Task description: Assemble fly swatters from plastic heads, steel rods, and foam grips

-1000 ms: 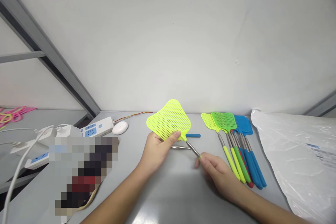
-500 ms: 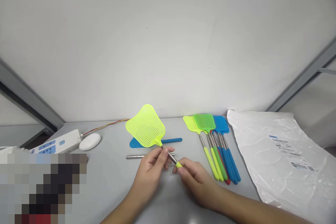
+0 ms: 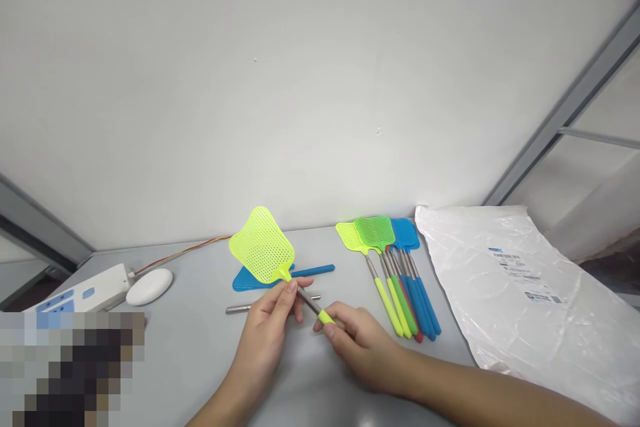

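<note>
A yellow fly swatter (image 3: 263, 247) is held between both hands, its perforated head tilted up to the left. My left hand (image 3: 273, 320) pinches the metal shaft just below the head. Around the yellow grip my right hand (image 3: 357, 343) is closed, hiding most of the handle. Behind the held swatter a blue fly swatter (image 3: 245, 278) lies on the table, partly covered by its head. A separate metal rod (image 3: 237, 309) lies near my left hand, partly hidden by the fingers.
Several yellow, green, red and blue fly swatters (image 3: 395, 280) lie bunched to the right. Beyond them is a white plastic mailing bag (image 3: 500, 293) with a printed label. To the left are a power strip (image 3: 100, 290), a white oval object (image 3: 150, 287) and a thin cable (image 3: 185, 249).
The view has shifted, so the things on the table appear further left. Both hands keep hold of the yellow swatter, and more of its metal shaft shows between them.
</note>
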`<control>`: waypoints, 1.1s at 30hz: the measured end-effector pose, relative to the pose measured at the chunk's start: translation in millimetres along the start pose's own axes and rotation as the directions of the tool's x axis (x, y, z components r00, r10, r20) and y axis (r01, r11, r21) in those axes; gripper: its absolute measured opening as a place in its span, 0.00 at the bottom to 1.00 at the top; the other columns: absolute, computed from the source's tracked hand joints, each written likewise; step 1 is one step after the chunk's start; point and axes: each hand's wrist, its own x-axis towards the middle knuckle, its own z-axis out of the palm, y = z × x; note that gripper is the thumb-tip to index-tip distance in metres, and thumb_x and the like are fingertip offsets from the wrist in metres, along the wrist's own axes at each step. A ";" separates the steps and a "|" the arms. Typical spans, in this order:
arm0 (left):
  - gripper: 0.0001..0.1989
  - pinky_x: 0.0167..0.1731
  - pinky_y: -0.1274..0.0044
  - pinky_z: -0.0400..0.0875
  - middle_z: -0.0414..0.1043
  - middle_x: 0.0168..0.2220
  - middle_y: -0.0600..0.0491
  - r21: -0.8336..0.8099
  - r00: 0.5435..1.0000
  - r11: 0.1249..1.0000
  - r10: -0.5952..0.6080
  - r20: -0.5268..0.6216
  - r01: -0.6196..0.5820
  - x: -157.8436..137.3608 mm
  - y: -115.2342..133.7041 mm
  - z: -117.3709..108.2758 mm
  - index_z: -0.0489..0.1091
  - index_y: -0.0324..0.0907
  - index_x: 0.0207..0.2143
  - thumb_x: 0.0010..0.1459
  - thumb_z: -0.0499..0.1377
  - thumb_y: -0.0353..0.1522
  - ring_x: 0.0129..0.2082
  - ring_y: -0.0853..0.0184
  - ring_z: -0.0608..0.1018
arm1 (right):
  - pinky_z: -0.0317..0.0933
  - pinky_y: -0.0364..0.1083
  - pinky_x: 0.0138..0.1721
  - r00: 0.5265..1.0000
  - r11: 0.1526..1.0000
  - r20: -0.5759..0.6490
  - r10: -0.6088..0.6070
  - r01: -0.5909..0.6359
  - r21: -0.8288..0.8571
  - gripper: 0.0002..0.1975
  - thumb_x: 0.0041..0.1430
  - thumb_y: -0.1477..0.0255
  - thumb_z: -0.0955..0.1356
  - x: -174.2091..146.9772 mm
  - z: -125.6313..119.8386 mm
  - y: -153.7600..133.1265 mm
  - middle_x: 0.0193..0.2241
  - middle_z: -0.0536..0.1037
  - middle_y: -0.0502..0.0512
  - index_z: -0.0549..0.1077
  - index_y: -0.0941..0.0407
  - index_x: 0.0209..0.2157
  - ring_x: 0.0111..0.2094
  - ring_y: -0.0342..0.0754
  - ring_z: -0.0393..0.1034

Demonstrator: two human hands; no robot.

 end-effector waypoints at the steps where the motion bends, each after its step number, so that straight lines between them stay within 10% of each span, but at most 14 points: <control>1: 0.20 0.42 0.74 0.61 0.61 0.23 0.57 0.010 1.000 1.000 -0.001 0.017 0.001 0.1 0.6 1.1 0.74 0.44 0.45 0.61 0.52 0.46 0.32 0.66 0.69 | 0.47 0.40 0.23 1.000 1.000 -0.007 -0.005 0.005 -0.002 0.09 0.65 0.69 0.60 0.2 0.1 0.1 0.19 0.57 0.41 0.70 0.55 0.39 0.20 0.39 0.51; 11: 0.20 0.39 0.76 0.62 0.66 0.25 0.56 0.000 0.997 0.999 0.032 0.064 -0.033 -3.4 -0.3 9.1 0.73 0.45 0.48 0.59 0.55 0.46 0.30 0.67 0.69 | 0.54 0.40 0.26 0.975 1.000 -0.221 -0.025 0.028 0.010 0.06 0.62 0.68 0.64 7.9 -3.3 -1.8 0.26 0.73 0.46 0.63 0.54 0.33 0.27 0.42 0.66; 21: 0.17 0.32 0.78 0.65 0.64 0.31 0.53 -0.496 0.995 0.864 -0.100 -0.004 0.085 1.9 20.4 -3.5 0.75 0.41 0.44 0.56 0.61 0.40 0.27 0.72 0.65 | 0.59 0.44 0.38 0.935 0.934 -0.256 -0.244 0.156 -0.321 0.08 0.65 0.70 0.62 8.1 -19.9 -4.7 0.37 0.74 0.52 0.70 0.52 0.43 0.38 0.45 0.68; 33: 0.15 0.29 0.81 0.69 0.71 0.33 0.52 -0.453 0.947 0.832 -0.257 0.195 0.319 53.9 35.3 43.6 0.73 0.40 0.41 0.55 0.62 0.40 0.26 0.75 0.72 | 0.56 0.46 0.30 0.895 0.473 0.030 -0.445 0.263 -0.841 0.14 0.62 0.78 0.59 -27.0 -59.6 -52.5 0.32 0.71 0.56 0.67 0.58 0.48 0.30 0.47 0.63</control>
